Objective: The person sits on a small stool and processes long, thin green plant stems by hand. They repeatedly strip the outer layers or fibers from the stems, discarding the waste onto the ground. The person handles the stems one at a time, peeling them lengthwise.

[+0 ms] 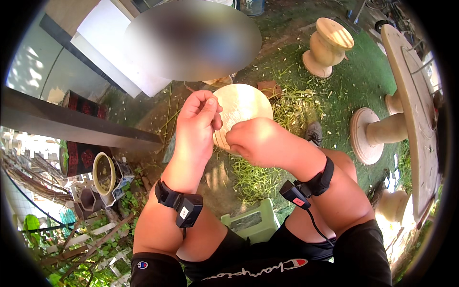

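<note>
My left hand (201,109) is raised with its fingers curled and the thumb pressed against the index finger. Just to its right, my right hand (252,141) is turned knuckles up, its fingers folded underneath. The two hands are close but apart. Anything pinched in either one is too small or hidden to make out. Below and beyond them lies a round pale top (247,100), perhaps a stool or tray, with thin light strands on it. Each wrist wears a black strap with a small box, the left box (189,210) and the right box (296,194).
Cut green stalks (256,179) litter the ground around the round top. A light green plastic stool (252,220) is between my legs. Stone stools (328,46) and a stone table (405,107) stand at right. Glazed pots (104,174) and a dark beam (79,123) are at left.
</note>
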`<control>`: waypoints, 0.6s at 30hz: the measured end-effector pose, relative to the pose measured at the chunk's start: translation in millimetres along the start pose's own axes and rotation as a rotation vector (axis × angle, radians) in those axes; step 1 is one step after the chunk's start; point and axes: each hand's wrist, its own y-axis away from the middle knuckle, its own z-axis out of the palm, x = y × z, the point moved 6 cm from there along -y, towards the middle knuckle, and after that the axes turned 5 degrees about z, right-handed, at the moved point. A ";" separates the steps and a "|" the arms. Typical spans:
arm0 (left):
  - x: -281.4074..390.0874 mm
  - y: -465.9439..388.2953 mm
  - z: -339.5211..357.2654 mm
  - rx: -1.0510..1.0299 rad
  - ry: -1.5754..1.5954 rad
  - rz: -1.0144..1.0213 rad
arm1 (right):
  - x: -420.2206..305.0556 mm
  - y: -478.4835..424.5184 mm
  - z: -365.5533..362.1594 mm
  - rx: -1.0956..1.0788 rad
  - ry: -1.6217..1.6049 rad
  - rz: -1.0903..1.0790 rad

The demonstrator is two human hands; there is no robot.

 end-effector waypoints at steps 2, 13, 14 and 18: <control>4.5 -3.3 -0.9 0.015 -0.095 -0.027 | 4.0 5.1 8.3 -0.082 0.059 0.034; -14.6 -1.3 3.1 -0.159 -0.364 -0.227 | 37.6 15.5 -19.0 -0.338 0.099 0.315; -13.6 -1.9 1.8 -0.139 -0.431 -0.197 | 37.3 16.0 -20.1 -0.337 0.099 0.310; -3.4 -0.5 3.1 -0.017 -0.421 -0.202 | 33.5 24.3 -9.9 -0.452 0.111 0.279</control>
